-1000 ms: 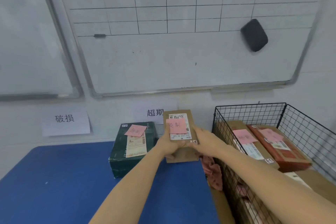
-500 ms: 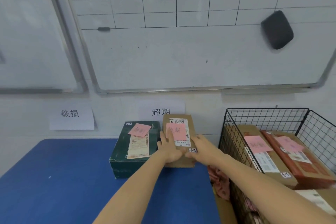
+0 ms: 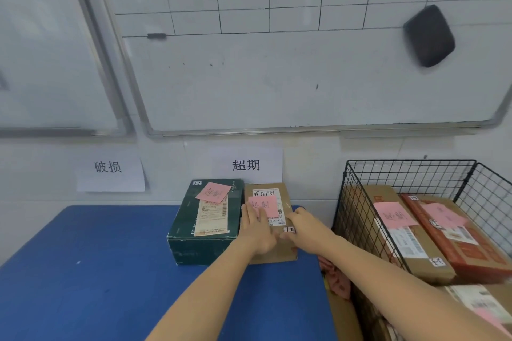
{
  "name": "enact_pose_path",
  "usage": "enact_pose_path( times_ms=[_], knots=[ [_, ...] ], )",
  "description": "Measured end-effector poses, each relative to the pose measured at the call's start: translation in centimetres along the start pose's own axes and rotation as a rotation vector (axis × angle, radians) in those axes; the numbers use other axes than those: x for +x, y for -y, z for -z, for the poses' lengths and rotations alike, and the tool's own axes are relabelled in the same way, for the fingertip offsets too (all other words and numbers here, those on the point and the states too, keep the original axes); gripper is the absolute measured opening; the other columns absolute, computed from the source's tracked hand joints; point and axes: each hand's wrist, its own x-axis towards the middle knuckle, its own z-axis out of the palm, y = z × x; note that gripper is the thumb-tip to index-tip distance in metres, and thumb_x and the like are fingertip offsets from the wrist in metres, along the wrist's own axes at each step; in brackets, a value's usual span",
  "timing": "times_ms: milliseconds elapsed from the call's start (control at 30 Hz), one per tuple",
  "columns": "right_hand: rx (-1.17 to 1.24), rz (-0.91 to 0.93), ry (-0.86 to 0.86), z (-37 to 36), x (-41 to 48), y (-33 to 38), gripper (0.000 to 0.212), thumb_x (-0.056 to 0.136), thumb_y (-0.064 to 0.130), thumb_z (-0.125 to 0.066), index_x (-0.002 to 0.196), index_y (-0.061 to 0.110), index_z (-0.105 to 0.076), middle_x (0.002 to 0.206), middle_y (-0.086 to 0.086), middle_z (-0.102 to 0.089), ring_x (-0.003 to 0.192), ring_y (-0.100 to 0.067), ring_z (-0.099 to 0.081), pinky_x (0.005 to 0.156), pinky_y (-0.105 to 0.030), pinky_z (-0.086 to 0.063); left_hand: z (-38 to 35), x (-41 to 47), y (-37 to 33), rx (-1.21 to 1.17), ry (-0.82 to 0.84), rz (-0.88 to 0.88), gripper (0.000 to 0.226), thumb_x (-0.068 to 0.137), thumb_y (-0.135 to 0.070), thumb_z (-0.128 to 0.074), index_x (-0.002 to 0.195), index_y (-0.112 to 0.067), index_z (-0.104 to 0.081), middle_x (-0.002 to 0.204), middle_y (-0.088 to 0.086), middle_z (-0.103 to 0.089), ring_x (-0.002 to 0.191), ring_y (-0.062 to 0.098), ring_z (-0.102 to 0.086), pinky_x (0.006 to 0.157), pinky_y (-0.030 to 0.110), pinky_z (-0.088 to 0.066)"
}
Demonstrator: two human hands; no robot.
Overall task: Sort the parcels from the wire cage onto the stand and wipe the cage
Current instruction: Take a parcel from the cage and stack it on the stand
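A brown parcel with a pink note and a white label lies on the blue stand, tight against a dark green box that also carries a pink note. My left hand lies flat on the parcel's top with straight fingers. My right hand holds the parcel's right edge, thumb on top. To the right stands the black wire cage, holding a brown parcel and a red parcel, both with pink notes.
Paper signs reading 超期 and 破损 hang on the wall behind the stand. A pink cloth lies between stand and cage. A whiteboard with a black eraser hangs above.
The brown parcel, held up in both hands a second ago, has come down onto the stand beside the green box. My left hand has flattened on its top.
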Motion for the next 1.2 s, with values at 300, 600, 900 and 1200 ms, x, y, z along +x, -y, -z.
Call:
enact_pose_path(
  times_ms=[300, 600, 900, 1200],
  knots=[
    [0.026, -0.014, -0.012, 0.0, 0.8, 1.3, 0.056, 0.095, 0.025, -0.055, 0.147, 0.023, -0.036, 0.128, -0.012, -0.048, 0.113, -0.028, -0.053, 0.097, -0.034, -0.046, 0.7, 0.7, 0.3, 0.037, 0.001, -0.004, 0.076, 0.101, -0.038, -0.032, 0.149, 0.0, 0.014, 0.152, 0.023, 0.028, 0.141, 0.035, 0.027, 0.117, 0.041, 0.009],
    [-0.012, 0.017, 0.04, 0.9, 1.2, 1.9, 0.055, 0.098, 0.027, -0.051, 0.149, 0.023, -0.031, 0.135, -0.013, -0.046, 0.117, -0.027, -0.051, 0.094, -0.03, -0.042, 0.7, 1.6, 0.6, 0.026, -0.01, -0.002, 0.073, 0.101, -0.034, -0.031, 0.149, 0.001, 0.011, 0.153, 0.023, 0.025, 0.142, 0.034, 0.025, 0.118, 0.041, 0.008],
    [-0.065, -0.003, -0.007, 4.4, -0.2, 2.1, 0.066, 0.091, 0.035, -0.062, 0.145, 0.012, -0.031, 0.142, -0.011, -0.046, 0.126, -0.027, -0.048, 0.099, -0.036, -0.042, 4.8, 1.2, 0.3, -0.063, -0.183, -0.235, 0.078, 0.097, -0.036, -0.046, 0.152, -0.007, 0.001, 0.159, 0.011, 0.001, 0.147, 0.026, 0.004, 0.12, 0.039, -0.004],
    [-0.18, -0.098, -0.329, 13.2, -7.7, 0.5, 0.08, 0.092, 0.044, -0.059, 0.152, 0.011, -0.018, 0.153, -0.011, -0.033, 0.138, -0.025, -0.036, 0.11, -0.034, -0.031, 7.2, -0.1, -6.9, 0.035, -0.208, -0.446, 0.08, 0.097, -0.051, -0.037, 0.152, -0.014, 0.006, 0.161, 0.007, 0.004, 0.148, 0.021, 0.001, 0.12, 0.039, -0.005]
  ],
)
